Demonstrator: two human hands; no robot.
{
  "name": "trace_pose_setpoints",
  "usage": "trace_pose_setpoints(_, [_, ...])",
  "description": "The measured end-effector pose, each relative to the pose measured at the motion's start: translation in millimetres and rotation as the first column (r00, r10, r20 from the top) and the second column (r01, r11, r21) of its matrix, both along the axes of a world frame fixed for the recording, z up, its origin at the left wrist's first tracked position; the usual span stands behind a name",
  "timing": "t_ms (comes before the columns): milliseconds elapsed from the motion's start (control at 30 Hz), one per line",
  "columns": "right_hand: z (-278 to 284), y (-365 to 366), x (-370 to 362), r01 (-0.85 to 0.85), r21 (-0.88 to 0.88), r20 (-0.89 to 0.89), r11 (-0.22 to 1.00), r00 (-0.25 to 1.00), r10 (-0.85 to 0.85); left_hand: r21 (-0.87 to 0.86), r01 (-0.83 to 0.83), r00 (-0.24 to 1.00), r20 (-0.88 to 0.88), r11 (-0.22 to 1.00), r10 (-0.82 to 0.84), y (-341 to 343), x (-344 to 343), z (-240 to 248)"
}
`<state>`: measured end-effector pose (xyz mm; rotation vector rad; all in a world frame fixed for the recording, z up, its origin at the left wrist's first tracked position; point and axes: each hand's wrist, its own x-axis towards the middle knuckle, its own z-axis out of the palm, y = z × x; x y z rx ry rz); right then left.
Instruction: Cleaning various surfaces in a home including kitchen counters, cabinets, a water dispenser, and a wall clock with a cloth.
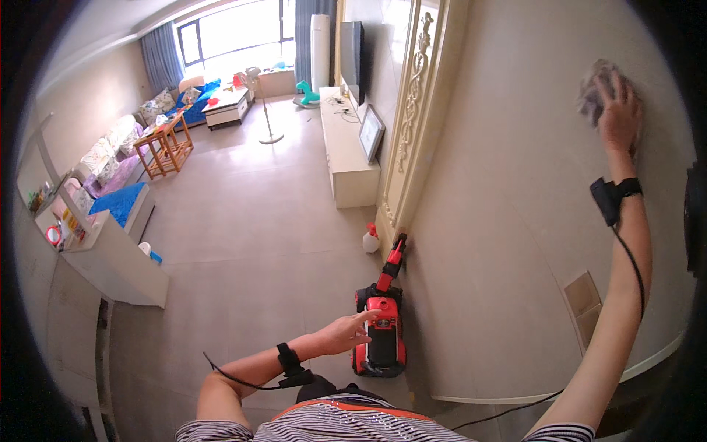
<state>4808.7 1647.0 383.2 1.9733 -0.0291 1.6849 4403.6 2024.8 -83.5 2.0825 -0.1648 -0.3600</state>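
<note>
My right hand (621,121) is pressed against the beige wall (508,221) at the upper right, its fingers closed over a bunched greyish cloth (591,96). The arm is stretched out far to the right. My left hand (342,335) hangs in front of my body with nothing in it, its fingers loosely stretched out. Below that hand, a red and black ride-on toy (383,346) with a jointed front arm stands on the floor, close to the wall. In this view the fingertips overlap the toy; whether they touch it I cannot tell.
A white spray bottle (370,240) with a red top stands by the ornate gold wall trim (412,110). Beyond it are a low white cabinet (353,188) and a standing fan (270,138). A partition cabinet (125,265) is on the left. The wall has a switch-like panel (582,295).
</note>
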Motion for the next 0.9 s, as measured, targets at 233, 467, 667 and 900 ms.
trace_pose_setpoints(233, [-154.4, 72.1, 48.7, -0.406, -0.073, -0.454, 0.911, 0.827, 0.332, -0.022, -0.035, 0.997, -0.072, 0.999, 0.033, 78.2, 35.3, -28.4])
trace_pose_setpoints(467, [-357.5, 45.8, 111.2, -0.401, -0.279, -0.775, 0.872, 0.631, 0.042, 0.002, -0.025, 1.0, 0.011, 1.0, 0.025, 213.9, 79.4, -34.2])
trace_pose_setpoints(667, [-360.0, 167.2, 115.0, -0.317, 0.033, -0.877, 0.948, 0.446, 0.18, 0.055, -0.154, 0.987, -0.035, 0.987, 0.156, 345.8, 81.1, -33.4])
trace_pose_setpoints(900, [-232.6, 334.6, 168.6, -0.578, 0.196, -0.62, 0.792, 0.553, 0.557, -0.021, -0.157, 0.988, 0.002, 0.987, 0.157, 404.0, 120.0, -45.3])
